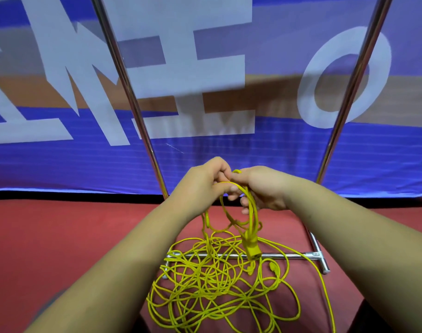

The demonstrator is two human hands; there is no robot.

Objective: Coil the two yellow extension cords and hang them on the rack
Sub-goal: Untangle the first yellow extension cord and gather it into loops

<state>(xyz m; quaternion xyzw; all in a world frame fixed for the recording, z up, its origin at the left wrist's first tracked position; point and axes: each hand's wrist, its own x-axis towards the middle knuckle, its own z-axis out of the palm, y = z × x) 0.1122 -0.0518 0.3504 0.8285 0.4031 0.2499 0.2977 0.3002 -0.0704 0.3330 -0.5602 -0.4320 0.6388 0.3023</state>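
The left hand (202, 181) pinches a strand beside the right hand (265, 189), which grips a few loops of yellow extension cord (252, 216); light, limp and snag-prone, the rest lies tangled directly below them, so taking each fresh length just under the right hand looks wisest.

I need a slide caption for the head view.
Left hand and right hand hold loops of yellow cord above the tangled pile by the rack.

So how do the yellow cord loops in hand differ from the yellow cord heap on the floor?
The yellow cord loops are few and hang, gripped by left hand and right hand; the yellow cord heap sprawls tangled on the red floor across the rack's metal base bar. Both are thin cable.
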